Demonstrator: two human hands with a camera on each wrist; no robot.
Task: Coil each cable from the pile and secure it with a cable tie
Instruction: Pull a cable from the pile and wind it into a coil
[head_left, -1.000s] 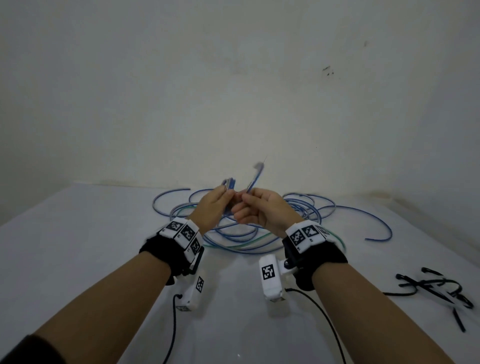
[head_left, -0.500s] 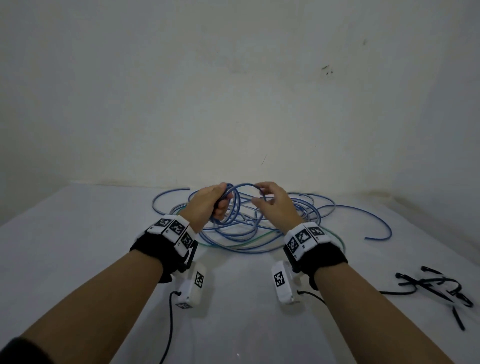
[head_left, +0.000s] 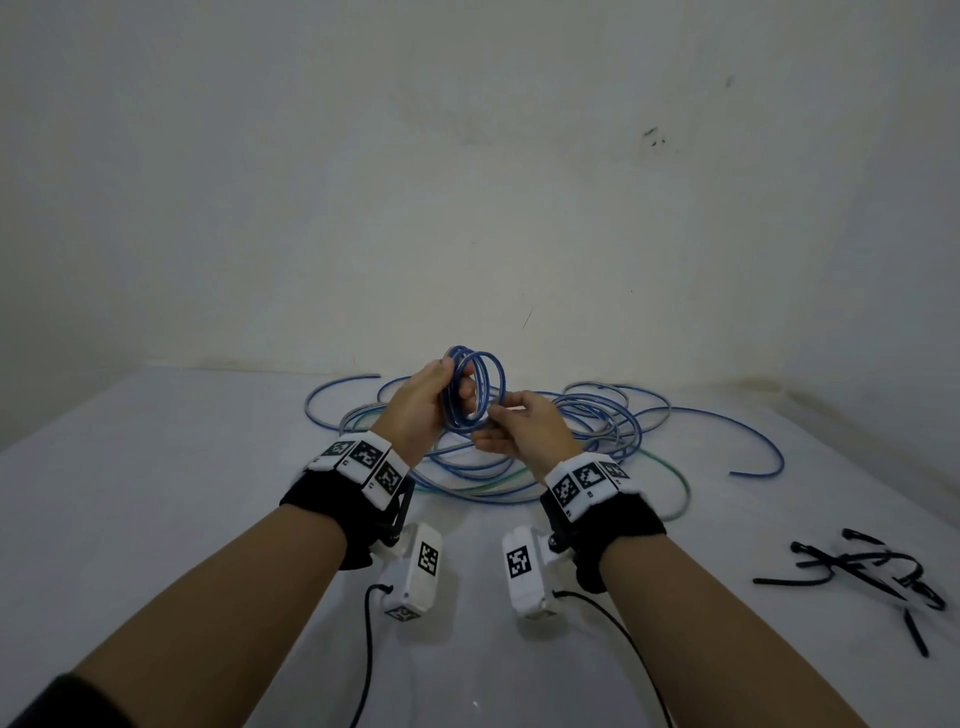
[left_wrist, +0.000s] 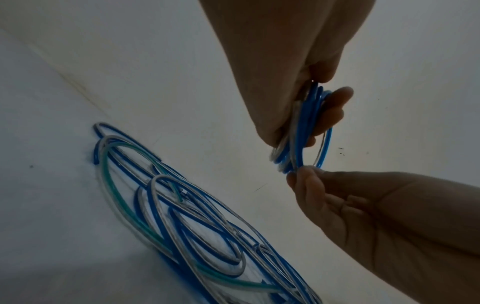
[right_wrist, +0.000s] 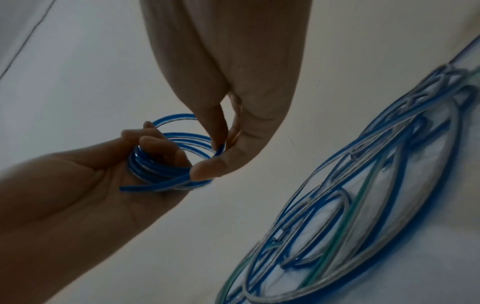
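Coil (head_left: 472, 389) held above the pile (head_left: 571, 431), left grip (head_left: 421, 400) clutching, right grip (head_left: 524, 426) pinching its edge.

A white desk (head_left: 156, 519) fills the lower part of the head view and meets a plain off-white wall (head_left: 363, 182) along its far edge. The wall bears a few small dark marks (head_left: 653, 137) at upper right and a thin dark scratch (head_left: 528, 317) lower down, near the middle.
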